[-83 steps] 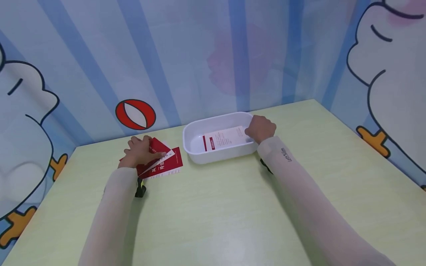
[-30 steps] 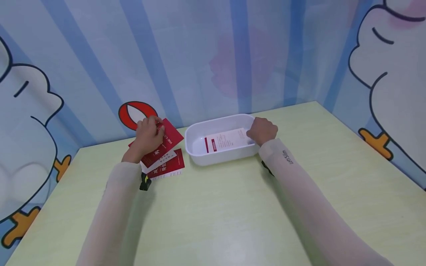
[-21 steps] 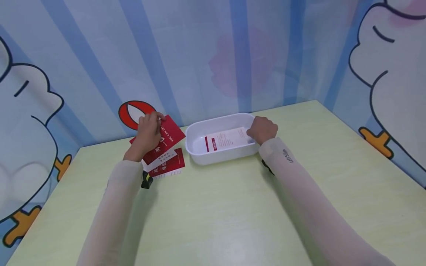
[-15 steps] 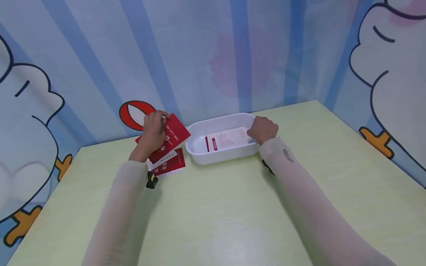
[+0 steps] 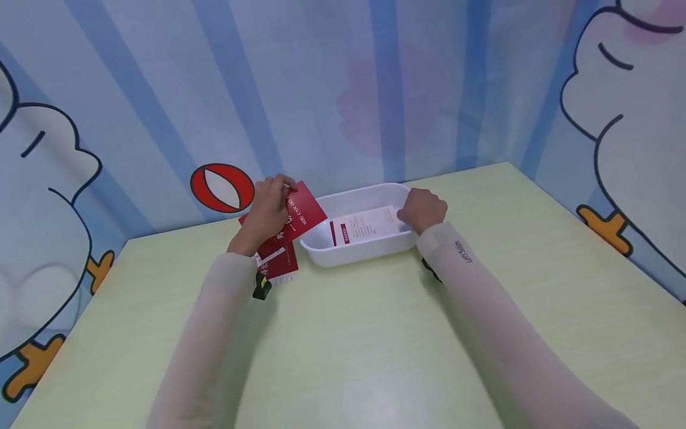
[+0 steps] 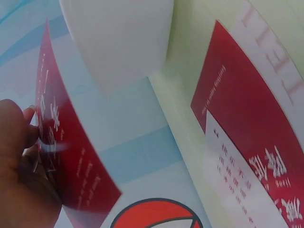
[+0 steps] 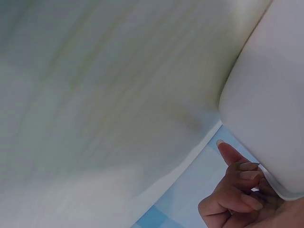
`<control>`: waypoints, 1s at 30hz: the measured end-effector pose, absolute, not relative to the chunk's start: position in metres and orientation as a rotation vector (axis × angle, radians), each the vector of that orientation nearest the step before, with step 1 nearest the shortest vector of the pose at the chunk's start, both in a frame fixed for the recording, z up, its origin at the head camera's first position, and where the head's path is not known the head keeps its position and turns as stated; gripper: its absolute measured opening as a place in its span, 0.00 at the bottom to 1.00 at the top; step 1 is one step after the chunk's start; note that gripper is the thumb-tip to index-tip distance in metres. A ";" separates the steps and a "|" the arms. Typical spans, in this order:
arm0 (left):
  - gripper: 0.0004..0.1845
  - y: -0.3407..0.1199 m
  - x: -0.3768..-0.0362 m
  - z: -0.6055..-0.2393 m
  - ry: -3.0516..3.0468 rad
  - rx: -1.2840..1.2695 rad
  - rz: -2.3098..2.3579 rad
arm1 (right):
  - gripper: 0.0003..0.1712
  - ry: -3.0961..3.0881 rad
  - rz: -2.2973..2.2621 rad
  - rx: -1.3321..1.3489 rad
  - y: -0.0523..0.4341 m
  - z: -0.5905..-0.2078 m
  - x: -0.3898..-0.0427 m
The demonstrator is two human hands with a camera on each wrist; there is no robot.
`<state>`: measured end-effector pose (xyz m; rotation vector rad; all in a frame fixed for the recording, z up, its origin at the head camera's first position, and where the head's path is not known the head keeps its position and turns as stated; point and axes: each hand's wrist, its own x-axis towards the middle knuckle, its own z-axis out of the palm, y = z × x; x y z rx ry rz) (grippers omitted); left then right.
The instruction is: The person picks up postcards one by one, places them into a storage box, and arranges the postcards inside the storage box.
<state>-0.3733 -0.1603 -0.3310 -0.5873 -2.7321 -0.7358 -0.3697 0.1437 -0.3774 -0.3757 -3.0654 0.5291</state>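
Note:
In the head view my left hand (image 5: 270, 207) pinches a red printed card (image 5: 305, 210) by its edge, raised above the table. The card's right corner overlaps the left end of a white plastic tray (image 5: 348, 257). Bent fingers and thumb hold the card (image 6: 66, 135) in the left wrist view. Under it on the table lie fanned cards: a red card (image 5: 286, 260) and white ones, partly hidden by the hand. My right hand (image 5: 423, 208) grips the tray's right rim, its fingers curled over the edge. Inside the tray lies a white card (image 5: 370, 224) with a red stripe.
The pale wooden table (image 5: 343, 339) ends at the back against a blue striped backdrop (image 5: 316, 89) with cartoon prints. A black and yellow strap piece (image 5: 262, 287) hangs under the left wrist.
My left hand has lifted the red card off the fanned cards and carried it right, towards the tray. The right hand stays on the tray's rim.

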 end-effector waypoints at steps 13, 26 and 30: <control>0.30 -0.125 -0.376 -0.333 -2.802 -0.624 -0.737 | 0.21 -3.075 0.518 -0.382 0.144 -0.378 -0.364; 0.31 -0.103 -0.383 -0.327 -2.773 -0.714 -0.803 | 0.22 -3.073 0.514 -0.397 0.145 -0.374 -0.362; 0.33 -0.095 -0.385 -0.327 -2.794 -0.711 -0.776 | 0.21 -3.067 0.513 -0.409 0.145 -0.375 -0.363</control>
